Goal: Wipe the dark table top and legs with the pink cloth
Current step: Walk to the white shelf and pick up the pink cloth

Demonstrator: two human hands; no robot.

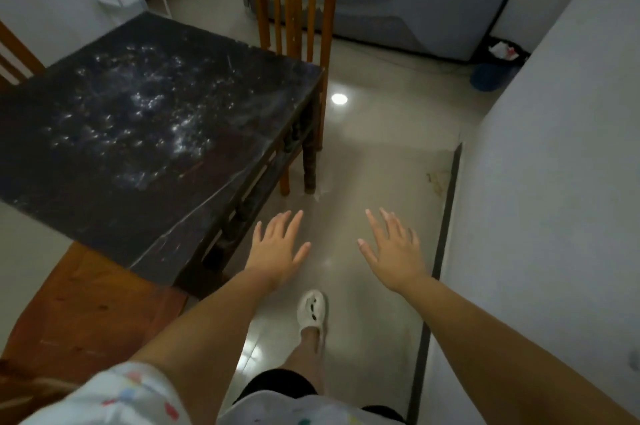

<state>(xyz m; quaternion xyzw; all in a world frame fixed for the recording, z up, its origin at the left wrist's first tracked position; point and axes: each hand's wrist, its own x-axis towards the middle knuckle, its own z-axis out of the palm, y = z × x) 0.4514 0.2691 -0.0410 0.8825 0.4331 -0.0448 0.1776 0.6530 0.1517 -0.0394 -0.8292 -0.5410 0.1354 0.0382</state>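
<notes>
1. Left hand [278,244] and right hand [393,248] hover flat, fingers spread, holding nothing
2. Dark table [145,119] lies left, nearer the left hand
3. No pink cloth is visible

White top with coloured patches [138,393], black shorts [277,383], white slipper [311,312]

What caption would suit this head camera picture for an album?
Both empty hands, left hand and right hand, spread open beside the smeared dark table; no cloth in view.
</notes>
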